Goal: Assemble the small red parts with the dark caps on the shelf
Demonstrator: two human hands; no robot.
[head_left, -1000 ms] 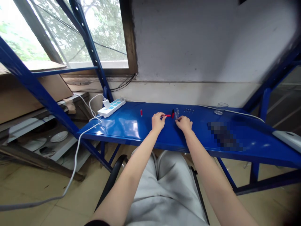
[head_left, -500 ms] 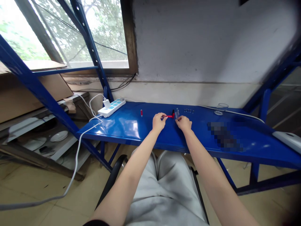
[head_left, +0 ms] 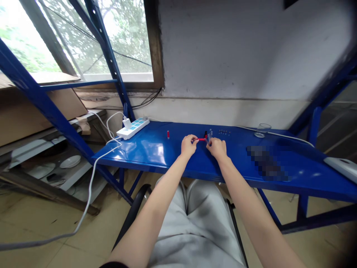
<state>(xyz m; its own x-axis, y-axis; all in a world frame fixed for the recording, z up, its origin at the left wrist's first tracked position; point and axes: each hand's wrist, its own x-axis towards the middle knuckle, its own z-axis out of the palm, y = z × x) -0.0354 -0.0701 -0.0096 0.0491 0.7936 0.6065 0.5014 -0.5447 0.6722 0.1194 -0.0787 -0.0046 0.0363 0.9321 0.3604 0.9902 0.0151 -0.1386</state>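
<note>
My left hand (head_left: 189,146) is closed in a pinch on a slim red rod (head_left: 201,139) that points right, toward the other hand. My right hand (head_left: 217,147) is closed too, its fingertips on a small clear piece (head_left: 206,141) at the rod's right end. Whether the two touch is too small to tell. Just behind stands a small black-and-red object (head_left: 205,133), with several small clear pieces (head_left: 211,132) beside it. A short red tube with a pale lower end (head_left: 168,134) stands to the left.
Several tiny pieces (head_left: 224,132) lie in rows at the back of the blue table (head_left: 139,152). A clear glass cup (head_left: 262,130) stands back right, near a cable. A white power strip (head_left: 133,128) lies at the left end. A blurred-out dark object (head_left: 266,163) lies at right.
My right hand has shifted slightly left, bringing the clear piece to the right end of the red rod. My left hand has stayed nearly still.
</note>
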